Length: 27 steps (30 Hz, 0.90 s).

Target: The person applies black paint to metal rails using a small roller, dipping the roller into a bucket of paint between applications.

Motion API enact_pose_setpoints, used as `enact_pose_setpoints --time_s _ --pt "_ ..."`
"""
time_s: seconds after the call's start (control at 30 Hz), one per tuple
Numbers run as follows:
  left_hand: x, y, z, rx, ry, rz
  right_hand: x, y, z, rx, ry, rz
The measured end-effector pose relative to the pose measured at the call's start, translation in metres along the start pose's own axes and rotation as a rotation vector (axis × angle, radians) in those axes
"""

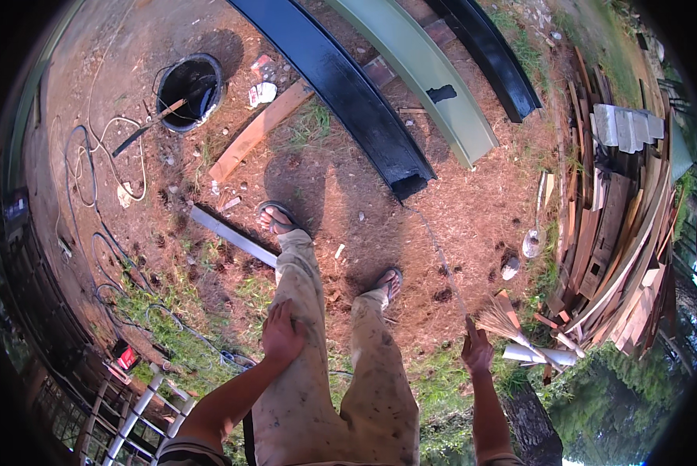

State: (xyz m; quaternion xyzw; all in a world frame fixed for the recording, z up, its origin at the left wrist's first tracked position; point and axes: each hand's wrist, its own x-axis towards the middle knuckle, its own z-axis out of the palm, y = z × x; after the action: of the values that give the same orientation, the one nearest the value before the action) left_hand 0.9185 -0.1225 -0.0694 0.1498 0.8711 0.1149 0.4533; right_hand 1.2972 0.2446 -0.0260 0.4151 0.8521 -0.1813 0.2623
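Observation:
My left hand [283,332] lies flat on my left thigh, fingers stretched out, holding nothing. On the right side, my right hand [477,352] is closed round the near end of a long thin rod [444,262]. The rod slants forward and left to the near end of a glossy black metal channel beam [347,97]. A darker black patch [408,187] shows at that end; whether it is wet paint or a tool head on the rod I cannot tell. Beside it, a pale green channel beam [422,62] bears one black patch.
A black bucket [218,87] with dark liquid and a stick across it stands far left. Another black beam [500,66] lies right of the green one. Timber [279,116] props the beams. Hoses [73,167] coil left; boards [608,225] and a broom [500,320] lie right.

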Motion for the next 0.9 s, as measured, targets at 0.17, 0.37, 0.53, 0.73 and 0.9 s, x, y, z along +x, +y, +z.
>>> enact_pose_setpoints --time_s 0.17,0.37,0.53,0.73,0.9 --pt "-0.002 0.006 -0.004 0.005 -0.007 -0.024 0.052 -0.015 0.008 0.024 0.072 -0.026" --pt "-0.002 0.009 0.002 0.013 -0.032 -0.037 0.162 -0.099 -0.008 0.043 -0.014 0.001" --pt "-0.003 0.009 0.007 0.049 -0.012 -0.012 0.122 -0.046 -0.003 -0.013 -0.065 0.082" --pt "-0.002 0.017 0.001 0.061 -0.04 -0.033 -0.023 0.052 -0.014 -0.075 -0.117 0.148" --pt "0.0 0.011 0.005 0.087 -0.05 -0.022 -0.013 0.041 -0.007 -0.017 -0.016 0.029"
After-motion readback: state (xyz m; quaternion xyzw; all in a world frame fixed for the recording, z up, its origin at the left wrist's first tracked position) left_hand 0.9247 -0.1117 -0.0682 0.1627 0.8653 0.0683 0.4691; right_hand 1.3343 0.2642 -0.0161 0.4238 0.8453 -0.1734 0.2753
